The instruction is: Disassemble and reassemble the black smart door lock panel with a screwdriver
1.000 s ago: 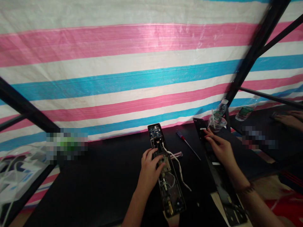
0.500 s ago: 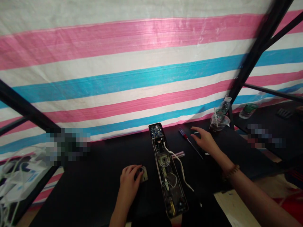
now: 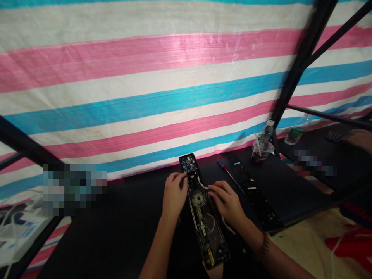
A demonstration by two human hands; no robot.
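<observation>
Coming in from either side, the left hand [image 3: 174, 195] and right hand [image 3: 228, 202] are now meeting over a long, narrow, open black casing [image 3: 215, 236]

Half a second ago both were lying apart from it, left and right.

At the casing's near end, a brass-coloured metal cylinder [image 3: 210, 256] is lying. Its long axis is running away from the body, the far end leaning left. Midway along, a round grey metal disc [image 3: 199, 198] is sitting just nearer than the fingertips. Right thumb and fingers are pinching a soft white cable [image 3: 202, 184] at the casing's right edge; the left, farther from that cable, is touching the opposite rim, and whether it is gripping anything I cannot tell. Beyond both, a blue circuit board [image 3: 188, 162] is filling the casing's far end.

Right of the casing, a purple-and-red-handled screwdriver [image 3: 222, 165] is lying beside a flat black panel [image 3: 258, 204]. Farther right, a clear plastic cup [image 3: 262, 150] is standing. Behind the casing, a pink, blue and white striped sheet [image 3: 145, 97] is hanging.
</observation>
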